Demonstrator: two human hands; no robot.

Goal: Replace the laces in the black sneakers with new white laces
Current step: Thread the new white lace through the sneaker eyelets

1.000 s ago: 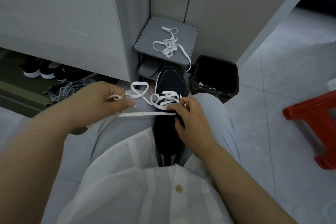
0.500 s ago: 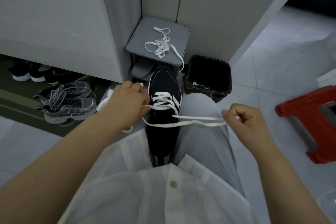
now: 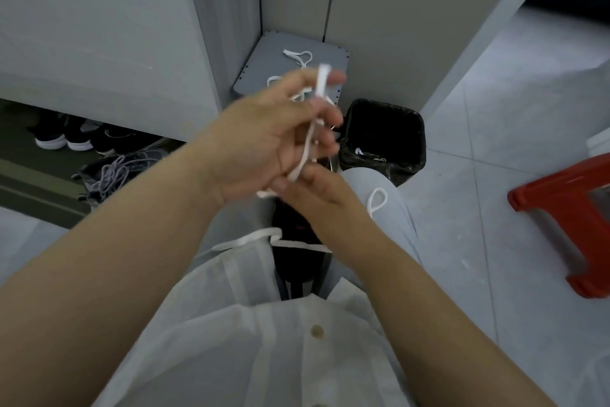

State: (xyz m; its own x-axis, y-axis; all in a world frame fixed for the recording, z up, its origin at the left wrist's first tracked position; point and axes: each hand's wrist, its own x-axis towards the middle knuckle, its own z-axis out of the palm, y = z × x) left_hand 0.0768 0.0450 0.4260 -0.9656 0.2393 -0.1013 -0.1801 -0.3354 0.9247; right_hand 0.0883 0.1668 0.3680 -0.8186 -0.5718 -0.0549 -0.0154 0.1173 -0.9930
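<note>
Item: black sneaker (image 3: 298, 258), taken as the landmark. It lay between your knees, mostly hidden under your hands; only its dark heel end showed.

Item: white lace (image 3: 305, 149). A strand ran up from above the sneaker across your left palm to the fingertips, its end blurred. More of it crossed the sneaker's opening near your shirt hem, and one loop lay on your right knee, just right of the sneaker.

Item: your left hand (image 3: 264, 139). Raised above the sneaker, palm toward you, fingers curled around the lace and gripping it.

Item: your right hand (image 3: 317, 188). Directly over the sneaker, just below the left hand, fingertips pinched on the lower part of the same lace.

Item: grey stool (image 3: 264, 76). Beyond the sneaker, in the corner, with spare white laces (image 3: 298, 56) lying on top.

Item: black bin (image 3: 384, 139). Beyond and right of the sneaker.

Item: red stool (image 3: 567, 225). Well to the right of the sneaker, on the floor tiles.

Item: other shoes (image 3: 62, 139). Far left of the sneaker, under the cabinet.
</note>
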